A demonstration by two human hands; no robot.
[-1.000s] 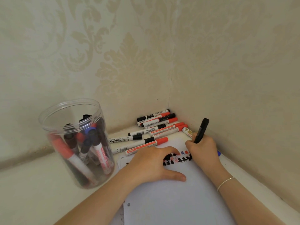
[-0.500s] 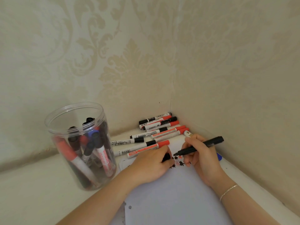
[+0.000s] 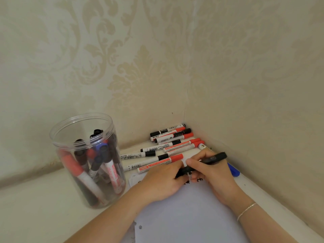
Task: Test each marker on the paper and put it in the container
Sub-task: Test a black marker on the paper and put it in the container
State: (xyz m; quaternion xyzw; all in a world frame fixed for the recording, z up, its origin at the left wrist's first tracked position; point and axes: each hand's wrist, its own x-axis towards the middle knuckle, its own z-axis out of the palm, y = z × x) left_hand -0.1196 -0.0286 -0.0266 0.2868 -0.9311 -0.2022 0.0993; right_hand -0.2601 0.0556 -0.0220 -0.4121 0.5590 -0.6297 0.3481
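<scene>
paper (image 3: 184, 216): flat white sheet with a punched hole by its near-left edge, laid closest on the ledge, mostly bare.
left hand (image 3: 163, 181): curled round the cap end of the black marker (image 3: 206, 161).
right hand (image 3: 212, 174): marker barrel is pinched just above the paper's scribbled far edge.
jar (image 3: 84, 155): clear round plastic, open-topped, kept left of the paper, stuffed with markers.
loose markers (image 3: 168, 146): smooth white barrels, red and black caps, piled into the wall corner.
wall (image 3: 157, 58): patterned cream wallpaper, boxing in the far and right sides.

Both hands cover the black scribbles (image 3: 199, 180) on the white punched paper sheet (image 3: 184, 216), whose near edge leaves the frame.
</scene>
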